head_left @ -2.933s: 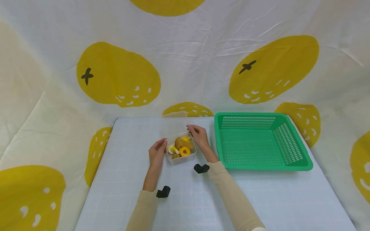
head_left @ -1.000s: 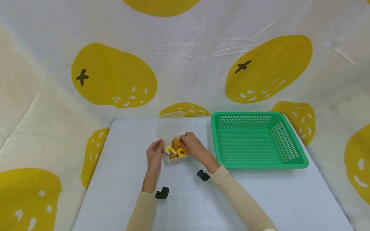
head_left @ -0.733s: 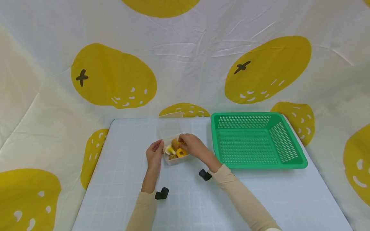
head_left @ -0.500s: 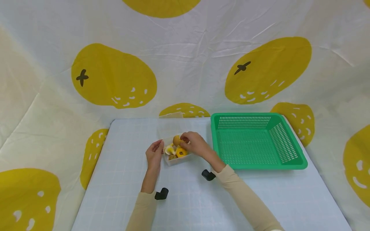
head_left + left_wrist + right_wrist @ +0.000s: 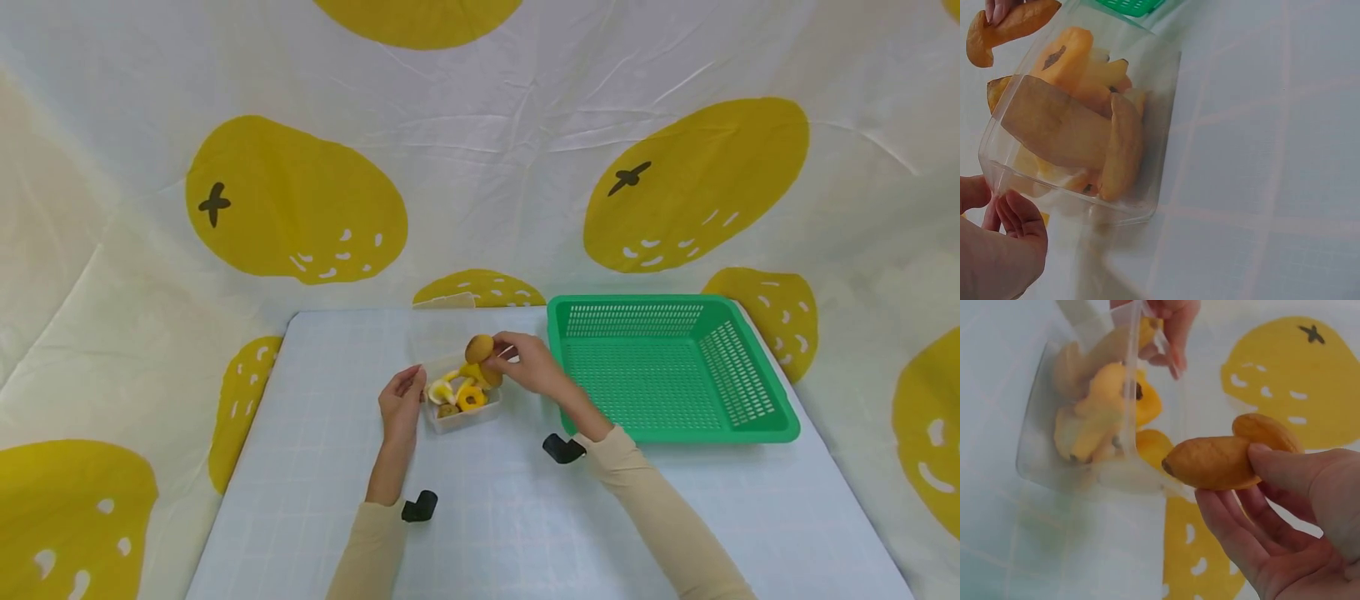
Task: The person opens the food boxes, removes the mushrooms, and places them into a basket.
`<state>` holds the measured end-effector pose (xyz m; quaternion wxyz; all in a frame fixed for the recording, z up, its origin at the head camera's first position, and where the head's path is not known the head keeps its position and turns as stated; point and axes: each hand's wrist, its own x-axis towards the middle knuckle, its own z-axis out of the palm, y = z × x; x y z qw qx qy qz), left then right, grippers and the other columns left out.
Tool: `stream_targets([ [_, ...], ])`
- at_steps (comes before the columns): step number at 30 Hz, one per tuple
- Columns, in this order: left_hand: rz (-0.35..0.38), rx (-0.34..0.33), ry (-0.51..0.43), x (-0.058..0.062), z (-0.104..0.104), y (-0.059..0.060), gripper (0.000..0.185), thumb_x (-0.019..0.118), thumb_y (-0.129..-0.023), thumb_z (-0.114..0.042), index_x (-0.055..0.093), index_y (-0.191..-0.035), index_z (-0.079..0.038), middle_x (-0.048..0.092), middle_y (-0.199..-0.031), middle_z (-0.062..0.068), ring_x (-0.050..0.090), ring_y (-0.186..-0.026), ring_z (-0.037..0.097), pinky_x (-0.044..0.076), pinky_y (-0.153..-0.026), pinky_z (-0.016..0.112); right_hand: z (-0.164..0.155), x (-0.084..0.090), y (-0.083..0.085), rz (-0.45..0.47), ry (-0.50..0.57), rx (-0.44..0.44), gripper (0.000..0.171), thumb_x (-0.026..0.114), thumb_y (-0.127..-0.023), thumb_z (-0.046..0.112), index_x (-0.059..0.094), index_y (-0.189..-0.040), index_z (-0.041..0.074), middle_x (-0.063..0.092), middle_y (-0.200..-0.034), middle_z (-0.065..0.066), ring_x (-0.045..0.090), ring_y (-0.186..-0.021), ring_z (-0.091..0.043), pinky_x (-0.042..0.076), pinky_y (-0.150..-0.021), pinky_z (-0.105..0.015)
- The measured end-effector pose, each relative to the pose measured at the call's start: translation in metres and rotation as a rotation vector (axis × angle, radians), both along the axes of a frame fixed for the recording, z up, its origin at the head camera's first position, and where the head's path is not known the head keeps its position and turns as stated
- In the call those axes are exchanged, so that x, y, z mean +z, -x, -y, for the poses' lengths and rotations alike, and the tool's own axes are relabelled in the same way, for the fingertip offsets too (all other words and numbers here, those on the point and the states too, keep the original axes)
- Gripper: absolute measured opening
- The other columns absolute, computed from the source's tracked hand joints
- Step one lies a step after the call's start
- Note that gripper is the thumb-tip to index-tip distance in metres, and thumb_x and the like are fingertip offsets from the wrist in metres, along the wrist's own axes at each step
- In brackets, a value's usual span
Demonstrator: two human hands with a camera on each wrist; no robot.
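A small clear plastic container (image 5: 467, 419) of toy food pieces stands mid-table. My left hand (image 5: 411, 385) holds its left end, fingers on the corner (image 5: 1013, 215). My right hand (image 5: 504, 357) pinches a brown mushroom-shaped toy piece (image 5: 478, 348) just above the container's far right edge. In the right wrist view the brown piece (image 5: 1219, 461) sits between thumb and fingers, clear of the container (image 5: 1054, 469). Yellow, orange and brown pieces (image 5: 1072, 119) stay inside. An empty green plastic basket (image 5: 757, 429) stands to the right.
The table (image 5: 315, 500) has a pale blue grid cloth. A clear lid (image 5: 447, 301) lies at its back edge. A white cloth with yellow fruit prints hangs behind and at both sides. Black wrist cameras (image 5: 420, 506) sit on both forearms.
My right hand reached into the container, took the brown piece and lifted it up and to the right, out of the container. The left hand stayed at the container's left end.
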<state>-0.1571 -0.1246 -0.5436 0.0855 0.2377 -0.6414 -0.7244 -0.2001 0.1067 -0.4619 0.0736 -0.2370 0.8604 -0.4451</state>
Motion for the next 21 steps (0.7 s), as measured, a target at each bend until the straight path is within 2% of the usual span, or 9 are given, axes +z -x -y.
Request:
stream_targets([
  [7,0.017,-0.002,0.008,0.001,-0.002,0.0,0.03,0.07,-0.1,-0.019,0.069,-0.123,0.0,0.067,-0.105,0.006,0.055,-0.08,0.012,0.049,-0.067,0.017,-0.026,0.006,0.001,0.077,0.045,-0.008,0.025,0.069,-0.1,0.012,0.068,-0.119,-0.003,0.071,-0.111,-0.015,0.068,-0.1,-0.031,0.059,-0.085,-0.039],
  [12,0.02,-0.006,0.015,0.003,-0.001,0.0,0.031,0.07,-0.101,-0.021,0.069,-0.124,0.0,0.067,-0.107,0.006,0.055,-0.081,0.012,0.049,-0.068,0.016,-0.046,0.009,0.002,0.231,0.156,-0.036,0.028,0.068,-0.1,0.009,0.065,-0.122,-0.007,0.068,-0.112,-0.021,0.07,-0.098,-0.035,0.061,-0.08,-0.038],
  [16,0.014,-0.015,0.012,0.005,-0.001,-0.001,0.032,0.069,-0.101,-0.019,0.068,-0.124,0.002,0.067,-0.107,0.007,0.056,-0.082,0.011,0.049,-0.069,0.017,-0.062,0.01,0.003,0.331,0.231,-0.061,0.032,0.066,-0.101,0.005,0.059,-0.128,-0.01,0.063,-0.118,-0.026,0.068,-0.104,-0.036,0.06,-0.083,-0.038],
  [21,0.013,-0.011,0.016,0.002,-0.001,-0.001,0.031,0.07,-0.101,-0.021,0.069,-0.124,0.0,0.067,-0.109,0.007,0.056,-0.084,0.013,0.049,-0.07,0.018,-0.081,0.009,0.005,0.392,0.262,-0.105,0.038,0.066,-0.101,0.008,0.056,-0.133,-0.01,0.061,-0.123,-0.024,0.066,-0.108,-0.029,0.058,-0.089,-0.044],
])
